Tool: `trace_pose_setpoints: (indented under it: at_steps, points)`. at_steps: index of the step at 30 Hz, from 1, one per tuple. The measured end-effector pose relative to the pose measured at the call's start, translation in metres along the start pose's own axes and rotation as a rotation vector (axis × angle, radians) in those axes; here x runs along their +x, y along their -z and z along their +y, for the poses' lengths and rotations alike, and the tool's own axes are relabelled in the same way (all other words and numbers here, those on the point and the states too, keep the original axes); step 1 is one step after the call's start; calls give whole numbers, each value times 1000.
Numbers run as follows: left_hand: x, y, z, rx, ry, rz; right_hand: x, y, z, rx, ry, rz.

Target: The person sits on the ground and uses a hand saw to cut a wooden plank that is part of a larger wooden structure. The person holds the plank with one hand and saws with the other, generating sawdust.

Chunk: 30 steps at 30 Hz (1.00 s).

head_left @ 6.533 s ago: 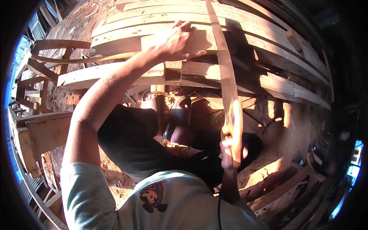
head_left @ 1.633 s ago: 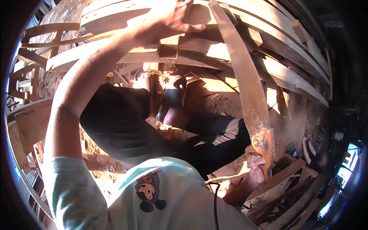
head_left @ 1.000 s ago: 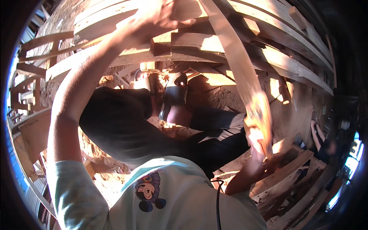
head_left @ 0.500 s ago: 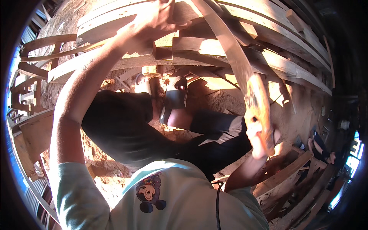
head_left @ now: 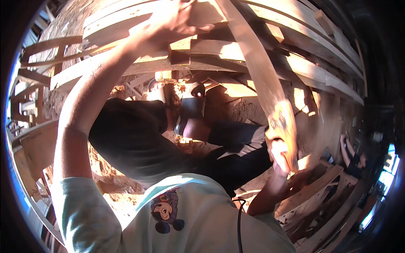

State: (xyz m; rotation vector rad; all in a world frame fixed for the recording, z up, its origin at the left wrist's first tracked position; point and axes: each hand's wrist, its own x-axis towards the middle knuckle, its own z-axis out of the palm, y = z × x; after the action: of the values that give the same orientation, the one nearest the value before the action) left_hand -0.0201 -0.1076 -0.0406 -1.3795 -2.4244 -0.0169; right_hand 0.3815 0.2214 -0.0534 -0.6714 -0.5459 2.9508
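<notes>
My right hand (head_left: 279, 157) is wrapped round the worn orange-brown wooden handle of a handsaw (head_left: 283, 122). The long saw blade (head_left: 257, 57) stretches up and to the left, its far end crossing the wooden beams at the upper edge. To the left of the blade, my left hand (head_left: 174, 20) lies on a thick pale wooden beam (head_left: 120, 26), thumb stretched toward the blade. Its fingertips are partly cut off by the picture's upper edge. Where the teeth meet the wood is hard to make out.
More long beams (head_left: 312, 71) run to the right. A notched beam (head_left: 219, 49) lies nearer, above my feet. Wooden frames (head_left: 42, 52) stand at left, and boards (head_left: 310, 189) are stacked at lower right. Another person's limbs (head_left: 346, 152) show at far right. A black cable (head_left: 239, 223) hangs over my shirt.
The saw handle and my right hand have shifted slightly toward me, and more of the blade's flat side shows. My left hand stays on the beam. The other person's limbs have moved.
</notes>
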Motion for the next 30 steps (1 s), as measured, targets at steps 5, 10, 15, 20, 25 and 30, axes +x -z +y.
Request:
trace_pose_setpoints:
  at_steps: [5, 10, 15, 20, 25, 30]
  points:
    - [2, -30, -10, 79, -111, 355, 88, -60, 68, -101, -75, 27]
    - [1, 8, 0, 92, -105, -78, 85, -74, 65, -1267, 640, -205]
    - [3, 32, 3, 96, -56, -89, 79, -65, 65, -1285, 777, -277]
    - [15, 39, 10, -439, 406, 2, 78, -74, 68, -1373, 894, -347]
    - [16, 51, -12, -620, 631, 130, 84, -76, 78, -1528, 1022, -268]
    - [-49, 103, -51, -134, 712, 183, 84, -67, 83, -1327, 1024, -220]
